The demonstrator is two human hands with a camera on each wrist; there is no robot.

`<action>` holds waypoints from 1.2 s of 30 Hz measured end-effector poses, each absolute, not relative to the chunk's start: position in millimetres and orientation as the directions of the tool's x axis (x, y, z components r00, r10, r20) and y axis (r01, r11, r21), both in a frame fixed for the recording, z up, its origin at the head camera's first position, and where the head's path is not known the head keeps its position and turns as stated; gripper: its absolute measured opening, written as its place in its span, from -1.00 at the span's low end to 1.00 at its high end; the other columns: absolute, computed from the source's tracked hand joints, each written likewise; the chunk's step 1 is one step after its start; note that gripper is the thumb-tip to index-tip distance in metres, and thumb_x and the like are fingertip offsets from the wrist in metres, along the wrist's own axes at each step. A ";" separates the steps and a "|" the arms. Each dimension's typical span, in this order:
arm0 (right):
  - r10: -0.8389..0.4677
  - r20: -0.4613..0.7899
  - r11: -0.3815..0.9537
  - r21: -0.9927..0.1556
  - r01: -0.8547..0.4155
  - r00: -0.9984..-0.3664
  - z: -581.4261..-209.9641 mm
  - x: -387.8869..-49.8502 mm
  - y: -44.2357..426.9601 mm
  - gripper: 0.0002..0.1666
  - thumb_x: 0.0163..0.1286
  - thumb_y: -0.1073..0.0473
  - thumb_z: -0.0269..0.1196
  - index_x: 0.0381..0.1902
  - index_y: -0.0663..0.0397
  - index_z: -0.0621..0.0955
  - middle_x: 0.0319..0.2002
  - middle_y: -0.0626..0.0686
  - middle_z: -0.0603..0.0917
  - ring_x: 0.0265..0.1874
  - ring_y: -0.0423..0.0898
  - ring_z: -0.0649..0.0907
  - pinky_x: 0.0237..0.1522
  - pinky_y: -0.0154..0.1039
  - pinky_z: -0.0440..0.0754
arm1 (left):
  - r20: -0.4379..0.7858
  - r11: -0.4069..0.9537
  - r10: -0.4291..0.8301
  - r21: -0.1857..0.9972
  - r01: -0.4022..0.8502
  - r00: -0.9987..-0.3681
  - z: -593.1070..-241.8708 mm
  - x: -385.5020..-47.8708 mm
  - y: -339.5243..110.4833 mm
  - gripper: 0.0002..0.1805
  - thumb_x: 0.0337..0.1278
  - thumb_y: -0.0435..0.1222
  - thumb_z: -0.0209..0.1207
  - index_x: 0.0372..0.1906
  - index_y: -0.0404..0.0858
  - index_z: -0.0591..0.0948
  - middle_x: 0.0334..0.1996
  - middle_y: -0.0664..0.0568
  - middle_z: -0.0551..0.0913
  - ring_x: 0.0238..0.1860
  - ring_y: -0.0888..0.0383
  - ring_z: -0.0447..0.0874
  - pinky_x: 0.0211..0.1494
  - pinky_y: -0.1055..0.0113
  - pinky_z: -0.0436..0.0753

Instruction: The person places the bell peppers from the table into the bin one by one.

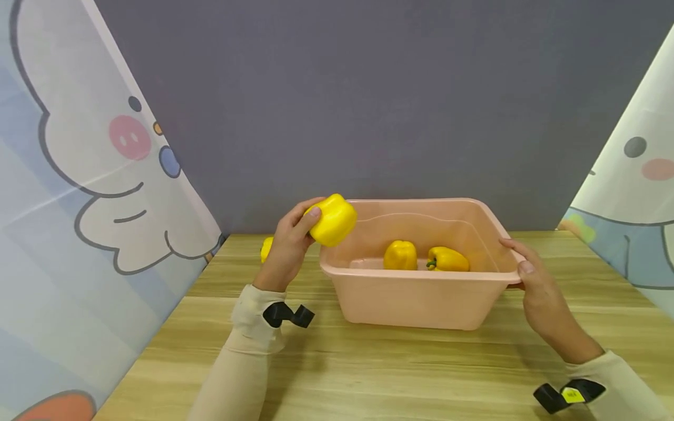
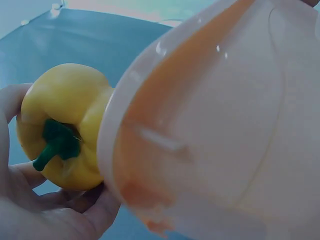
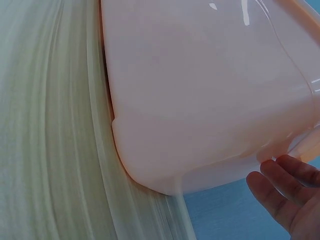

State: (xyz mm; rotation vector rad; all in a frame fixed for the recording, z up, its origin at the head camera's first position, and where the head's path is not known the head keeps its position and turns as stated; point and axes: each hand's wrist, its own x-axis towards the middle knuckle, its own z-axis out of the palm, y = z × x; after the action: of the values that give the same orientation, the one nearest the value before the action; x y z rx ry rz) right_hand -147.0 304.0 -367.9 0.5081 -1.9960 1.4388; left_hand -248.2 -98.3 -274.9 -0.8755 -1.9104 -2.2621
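Observation:
My left hand (image 1: 286, 248) grips a yellow bell pepper (image 1: 334, 221) at the upper left rim of a pink plastic basin (image 1: 416, 301). In the left wrist view the green stem (image 2: 59, 142) of that bell pepper faces the camera, and the basin wall covers part of its right side. My right hand (image 1: 544, 304) holds the basin's right rim, thumb on top and fingers under the edge. The right wrist view has its fingertips (image 3: 270, 187) beneath the rim. Two yellow bell peppers lie inside the basin, one upright (image 1: 400, 255) and one on its side (image 1: 447, 259).
Another yellow bell pepper (image 1: 266, 249) is on the wooden table (image 1: 411, 374), mostly hidden behind my left hand. A grey wall (image 1: 400, 105) stands behind the table. Cartoon-printed cloths (image 1: 68, 316) hang at both sides.

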 end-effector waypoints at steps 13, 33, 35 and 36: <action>0.039 0.681 0.357 -0.693 -0.626 -0.731 -362.5 -147.4 309.9 -0.46 0.66 0.21 -0.31 0.46 0.24 0.32 0.30 -0.12 0.41 -0.08 -0.23 0.57 -0.16 -0.51 0.50 | 0.453 -0.126 0.378 0.889 0.440 -0.807 -270.9 -235.1 -82.0 -0.49 0.41 -0.15 0.16 0.35 -0.26 0.48 0.19 -0.14 0.49 -0.05 0.00 0.51 -0.08 0.37 0.56; 0.037 0.670 0.343 -0.705 -0.620 -0.741 -370.1 -144.9 303.8 -0.46 0.66 0.24 -0.32 0.48 0.17 0.32 0.29 -0.08 0.40 -0.11 -0.23 0.57 -0.17 -0.49 0.50 | 0.378 0.059 0.428 0.894 0.443 -0.821 -266.8 -232.0 -81.0 -0.41 0.35 0.00 0.22 0.39 -0.14 0.49 0.20 -0.01 0.54 0.02 -0.03 0.62 0.07 0.20 0.64; 0.031 0.672 0.353 -0.700 -0.621 -0.740 -369.1 -145.1 304.6 -0.46 0.67 0.24 -0.32 0.48 0.16 0.32 0.29 -0.08 0.40 -0.11 -0.24 0.57 -0.17 -0.50 0.50 | 0.361 0.079 0.442 0.896 0.436 -0.821 -264.2 -233.7 -79.7 -0.40 0.34 0.02 0.23 0.38 -0.13 0.49 0.20 -0.01 0.54 0.02 -0.03 0.62 0.08 0.18 0.63; 0.031 0.673 0.362 -0.697 -0.619 -0.739 -368.5 -145.1 304.8 -0.45 0.66 0.24 -0.32 0.48 0.15 0.32 0.28 -0.09 0.41 -0.12 -0.24 0.57 -0.17 -0.50 0.50 | 0.351 0.086 0.451 0.898 0.431 -0.820 -262.9 -234.7 -79.0 -0.39 0.33 0.03 0.23 0.38 -0.13 0.49 0.19 -0.01 0.55 0.02 -0.03 0.62 0.09 0.17 0.63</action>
State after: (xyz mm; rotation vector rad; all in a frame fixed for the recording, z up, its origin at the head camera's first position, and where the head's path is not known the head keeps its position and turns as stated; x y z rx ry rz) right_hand -145.1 304.8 -368.5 0.5075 -2.0280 1.4060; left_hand -234.7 -79.0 -262.9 -0.9459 -2.3274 -1.9140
